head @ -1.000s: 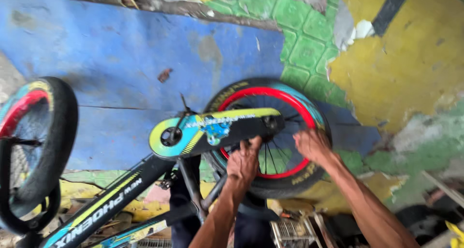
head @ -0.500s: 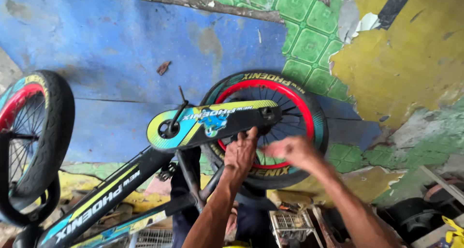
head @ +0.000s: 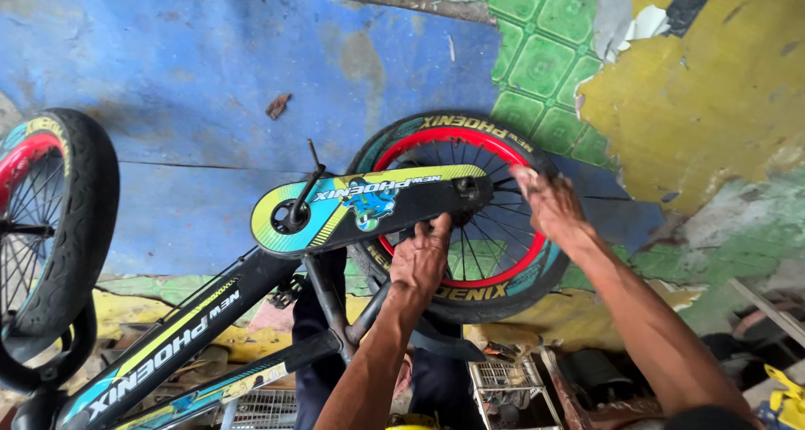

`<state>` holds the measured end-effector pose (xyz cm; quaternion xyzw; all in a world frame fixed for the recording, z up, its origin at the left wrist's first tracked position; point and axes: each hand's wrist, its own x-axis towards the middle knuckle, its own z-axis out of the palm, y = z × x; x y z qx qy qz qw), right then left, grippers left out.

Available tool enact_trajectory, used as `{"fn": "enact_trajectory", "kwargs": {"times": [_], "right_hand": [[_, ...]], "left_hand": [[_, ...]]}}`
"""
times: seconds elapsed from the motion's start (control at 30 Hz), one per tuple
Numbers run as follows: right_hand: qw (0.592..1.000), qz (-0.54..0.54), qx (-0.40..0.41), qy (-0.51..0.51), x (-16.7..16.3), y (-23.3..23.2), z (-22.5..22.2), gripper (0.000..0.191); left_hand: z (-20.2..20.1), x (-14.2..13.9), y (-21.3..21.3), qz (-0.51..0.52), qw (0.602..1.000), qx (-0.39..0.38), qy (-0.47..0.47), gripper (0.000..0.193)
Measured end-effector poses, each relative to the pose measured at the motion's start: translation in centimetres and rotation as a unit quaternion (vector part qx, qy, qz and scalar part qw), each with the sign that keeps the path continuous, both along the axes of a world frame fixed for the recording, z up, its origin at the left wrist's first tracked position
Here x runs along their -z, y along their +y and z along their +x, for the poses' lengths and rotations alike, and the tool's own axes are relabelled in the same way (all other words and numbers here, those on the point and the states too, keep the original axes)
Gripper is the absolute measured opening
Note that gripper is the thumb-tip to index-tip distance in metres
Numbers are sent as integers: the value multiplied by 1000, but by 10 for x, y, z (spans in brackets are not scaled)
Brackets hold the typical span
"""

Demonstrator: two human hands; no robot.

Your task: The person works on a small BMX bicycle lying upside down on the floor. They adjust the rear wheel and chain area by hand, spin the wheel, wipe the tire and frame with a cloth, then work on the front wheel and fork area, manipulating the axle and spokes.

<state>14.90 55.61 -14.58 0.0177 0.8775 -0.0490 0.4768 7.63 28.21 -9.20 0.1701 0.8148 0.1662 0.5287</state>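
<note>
Bike is lying upside down, wheels up, seen from above.

Left hand point(head: 422, 258) is sitting at 6 o'clock of the chain guard point(head: 369, 208), fingers curled and pressing on the guard's lower edge near its rear end. Not wrapped around anything, more a loose half-closed grip against the guard.

Right hand point(head: 547, 202) is at 3 o'clock of the rear wheel point(head: 464, 216), fingers spread and lying over the spokes and red rim near the tyre. Open, nothing held. It is blurring a bit, so exact fingertip contact is hard to tell.

Chain guard is running from the crank at 9 o'clock to the rear hub at 3 o'clock, slightly tilted, covering the left part of the wheel. It is oval, yellow-green at the crank end, black in the middle, with a blue cartoon graphic and light lettering. Pedal crank arm point(head: 306, 191) is sticking up from its front end.

Rear tyre is black with teal and yellow lettering on the sidewall. Frame tube point(head: 168, 346) is going down to 7 o'clock, black with yellow-green and blue stripes plus white lettering. Front wheel point(head: 46, 220) is standing at far 9 o'clock, red rim, well apart from both hands.

Floor point(head: 184, 78) behind is worn blue, green patterned and yellow.
</note>
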Motion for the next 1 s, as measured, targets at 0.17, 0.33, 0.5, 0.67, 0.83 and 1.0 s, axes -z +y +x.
{"fn": "enact_trajectory", "kwargs": {"times": [0.17, 0.33, 0.5, 0.67, 0.83, 1.0], "right_hand": [[992, -39, 85, 81, -58, -36, 33, 41], [958, -144, 203, -141, -108, -70, 27, 23], [929, -179, 319, -50, -57, -28, -19, 18], [989, -2, 127, 71, 0, 3, -33, 36], [995, -12, 46, 84, 2, 1, 0, 55], [996, -25, 61, 56, -36, -13, 46, 39]], "left_hand": [[-4, -5, 2, -1, 1000, 9, 4, 26], [-5, -1, 3, -3, 1000, 12, 24, 27], [-1, 1, 2, -10, 1000, 14, 20, 20], [2, 0, 3, -7, 1000, 21, 16, 28], [-2, -5, 6, -13, 1000, 7, -4, 32], [-8, -11, 6, -11, 1000, 14, 4, 28]]}}
